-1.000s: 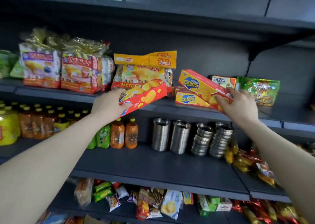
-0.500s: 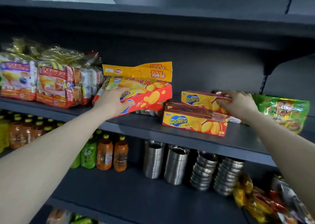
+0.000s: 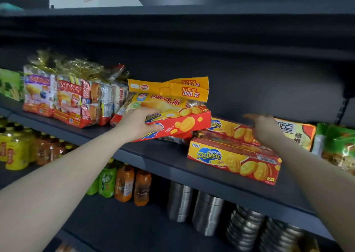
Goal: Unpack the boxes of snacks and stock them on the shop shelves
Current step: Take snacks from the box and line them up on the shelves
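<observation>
Red card with a yellow top face made up the snack box (image 3: 178,125), which was held near the middle of the view. It was grasped at its left end by the left hand (image 3: 137,126), with the fingers curled over the top and the thumb on the red side. Part of the blue word "Zecheese" could be read beside the fingers, and round sandwich biscuits were printed along both faces. The box was held tilted, its right end higher, just above the dark shelf (image 3: 165,155).

At 4 o'clock a front box (image 3: 234,161) of the same kind was lying flat on the shelf. "Zecheese" was printed on a blue heart, with Chinese characters at its top left corner and a "2" on a yellow tag at the lower right. Just behind it, at 3 o'clock, a rear box (image 3: 233,129) was seen with "heese" showing.

The right hand (image 3: 263,129) was blurred above the rear box. Its fingers appeared stretched out and nothing was clasped in it.

At 12 o'clock of the held box a yellow bag (image 3: 169,90) with red Chinese lettering was seen. Red-and-white cake packs (image 3: 73,100) stood at 9 o'clock, and an orange packet (image 3: 295,134) with Chinese lettering lay at the far 3 o'clock. On the level below, orange bottles (image 3: 132,184) and stacked steel cups (image 3: 192,203) were ranged.
</observation>
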{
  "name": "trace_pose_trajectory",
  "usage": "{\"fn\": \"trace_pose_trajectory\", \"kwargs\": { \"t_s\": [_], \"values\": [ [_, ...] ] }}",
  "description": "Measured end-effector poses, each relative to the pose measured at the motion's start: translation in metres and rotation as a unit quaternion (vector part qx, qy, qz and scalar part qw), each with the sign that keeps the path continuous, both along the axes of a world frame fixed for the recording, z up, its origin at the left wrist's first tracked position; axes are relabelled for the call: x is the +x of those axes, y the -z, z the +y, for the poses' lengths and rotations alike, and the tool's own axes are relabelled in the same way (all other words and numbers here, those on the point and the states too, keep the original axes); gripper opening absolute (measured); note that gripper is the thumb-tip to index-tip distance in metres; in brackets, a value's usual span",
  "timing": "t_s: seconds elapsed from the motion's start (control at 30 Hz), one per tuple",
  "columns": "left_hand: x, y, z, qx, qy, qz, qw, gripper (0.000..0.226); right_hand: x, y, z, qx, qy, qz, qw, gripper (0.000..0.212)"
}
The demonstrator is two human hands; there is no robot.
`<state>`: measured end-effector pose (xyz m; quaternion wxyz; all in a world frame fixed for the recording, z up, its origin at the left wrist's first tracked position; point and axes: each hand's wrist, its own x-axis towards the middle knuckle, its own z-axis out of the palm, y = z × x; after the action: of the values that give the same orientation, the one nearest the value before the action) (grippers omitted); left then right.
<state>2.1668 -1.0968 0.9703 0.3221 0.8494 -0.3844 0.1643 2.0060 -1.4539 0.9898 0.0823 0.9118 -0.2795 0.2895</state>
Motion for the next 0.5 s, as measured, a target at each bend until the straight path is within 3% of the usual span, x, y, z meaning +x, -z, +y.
{"fn": "trace_pose_trajectory", "kwargs": {
  "t_s": [0.07,0.1,0.17,0.23,0.3,0.37,0.43,0.5],
  "values": [
    [-0.001,-0.007,-0.009,-0.005,0.037,0.02,0.999,0.062,0.0,-0.011,0.015,0.01,-0.067,-0.065,0.996,0.065],
    [-0.002,-0.01,-0.014,-0.002,0.052,0.028,0.998,0.062,0.0,-0.019,0.025,0.06,-0.12,-0.102,0.986,0.064],
    [-0.003,-0.018,-0.026,0.007,0.07,0.033,0.997,0.062,-0.003,-0.03,0.047,0.259,-0.229,-0.163,0.924,0.057],
    [-0.006,-0.025,-0.037,0.017,0.087,0.032,0.996,0.062,-0.011,-0.038,0.069,0.422,-0.29,-0.13,0.849,0.042],
    [-0.01,-0.03,-0.047,0.036,0.1,0.02,0.994,0.06,-0.02,-0.04,0.08,0.439,-0.298,-0.04,0.847,0.047],
    [-0.013,-0.033,-0.055,0.046,0.115,-0.004,0.992,0.055,-0.028,-0.038,0.078,0.406,-0.281,-0.001,0.87,0.052],
    [-0.012,-0.036,-0.06,-0.026,0.133,-0.002,0.991,0.048,-0.037,-0.034,0.068,0.405,-0.271,-0.031,0.873,0.052],
    [-0.004,-0.037,-0.06,-0.144,0.119,0.062,0.98,0.046,-0.045,-0.028,0.058,0.42,-0.266,-0.081,0.864,0.05]
  ]
}}
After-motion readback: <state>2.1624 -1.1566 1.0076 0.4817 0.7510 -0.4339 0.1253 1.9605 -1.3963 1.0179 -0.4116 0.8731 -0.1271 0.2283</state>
